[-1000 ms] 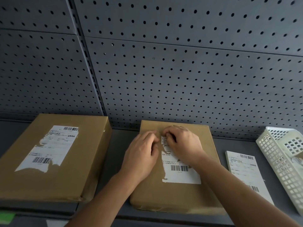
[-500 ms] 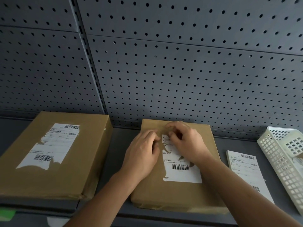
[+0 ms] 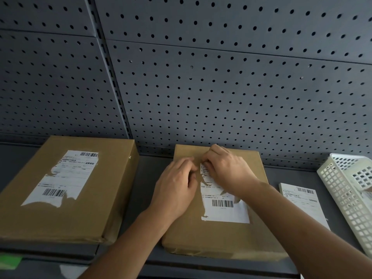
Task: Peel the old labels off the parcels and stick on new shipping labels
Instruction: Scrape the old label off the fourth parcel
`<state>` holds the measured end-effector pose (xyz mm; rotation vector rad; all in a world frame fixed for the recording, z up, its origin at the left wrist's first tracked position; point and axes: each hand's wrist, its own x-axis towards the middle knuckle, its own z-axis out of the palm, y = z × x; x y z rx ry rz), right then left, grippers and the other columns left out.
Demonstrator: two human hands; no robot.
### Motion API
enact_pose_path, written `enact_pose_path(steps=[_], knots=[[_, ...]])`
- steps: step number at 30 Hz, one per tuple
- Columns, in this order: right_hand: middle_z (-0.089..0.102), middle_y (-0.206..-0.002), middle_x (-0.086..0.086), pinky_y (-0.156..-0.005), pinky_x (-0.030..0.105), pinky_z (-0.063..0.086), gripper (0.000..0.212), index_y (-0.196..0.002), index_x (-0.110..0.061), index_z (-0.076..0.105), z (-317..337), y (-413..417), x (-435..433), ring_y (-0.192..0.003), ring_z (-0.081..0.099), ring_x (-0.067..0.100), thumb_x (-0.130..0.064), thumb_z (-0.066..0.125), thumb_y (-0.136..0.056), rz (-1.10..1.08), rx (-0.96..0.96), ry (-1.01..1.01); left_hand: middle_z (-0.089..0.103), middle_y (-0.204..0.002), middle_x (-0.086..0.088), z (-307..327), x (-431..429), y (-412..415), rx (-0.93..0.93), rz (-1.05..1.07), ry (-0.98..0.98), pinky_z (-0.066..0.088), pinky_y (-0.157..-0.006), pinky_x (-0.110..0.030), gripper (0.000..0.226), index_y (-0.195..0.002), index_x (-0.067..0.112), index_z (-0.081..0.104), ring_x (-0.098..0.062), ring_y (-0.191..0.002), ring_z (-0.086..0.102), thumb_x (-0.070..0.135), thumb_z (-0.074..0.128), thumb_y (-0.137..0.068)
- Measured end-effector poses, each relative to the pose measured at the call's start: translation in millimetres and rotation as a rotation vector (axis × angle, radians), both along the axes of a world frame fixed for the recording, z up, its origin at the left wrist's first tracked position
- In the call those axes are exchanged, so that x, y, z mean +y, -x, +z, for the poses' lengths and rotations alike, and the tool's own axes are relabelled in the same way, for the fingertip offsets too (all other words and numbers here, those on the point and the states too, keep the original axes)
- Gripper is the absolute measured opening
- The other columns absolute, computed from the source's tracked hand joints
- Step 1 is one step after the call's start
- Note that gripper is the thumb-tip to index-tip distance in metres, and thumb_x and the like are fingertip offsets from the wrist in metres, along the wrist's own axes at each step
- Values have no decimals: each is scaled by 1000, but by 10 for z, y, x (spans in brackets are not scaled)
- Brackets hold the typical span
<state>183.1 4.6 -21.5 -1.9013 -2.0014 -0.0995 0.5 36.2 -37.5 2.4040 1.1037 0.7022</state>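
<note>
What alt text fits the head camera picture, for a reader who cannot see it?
The right hand pinches the top edge of a torn old label on a brown parcel, the left hand curled beside it. Another parcel with a ragged label lies to its left; a stack of new labels and a white basket lie to its right.

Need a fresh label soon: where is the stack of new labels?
In the head view, the stack of new labels lies on the right, between the middle parcel and the white basket.
</note>
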Motion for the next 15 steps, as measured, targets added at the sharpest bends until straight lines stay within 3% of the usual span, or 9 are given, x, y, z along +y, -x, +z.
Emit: enact_pose_path(steps=[3, 7, 15], knots=[[53, -101, -5, -65, 37, 47, 14, -103, -20, 65, 4, -27, -23, -94, 54, 17, -23, 52, -101, 10, 48, 45, 54, -135, 14, 4, -2, -4, 4, 2, -3, 33, -94, -15, 11, -107, 22, 59, -4, -120, 48, 20, 57, -96], [54, -97, -9, -66, 36, 50, 9, -99, -19, 66, 36, -66, -53, -81, 53, 12, -18, 58, -95, 49, 162, 40, 55, -135, 13, 11, -2, -5, 5, 1, -1, 35, -94, -16, 10, -106, 22, 59, -5, -119, 49, 19, 57, -96], [55, -92, 1, -53, 34, 43, 10, -94, -15, 63, 51, 14, 20, -82, 59, 24, -19, 55, -95, 49, -71, 28, 55, -135, 11, 17, -12, -4, 13, 4, -5, 34, -96, -17, 9, -105, 21, 59, -5, -123, 48, 20, 58, -96]])
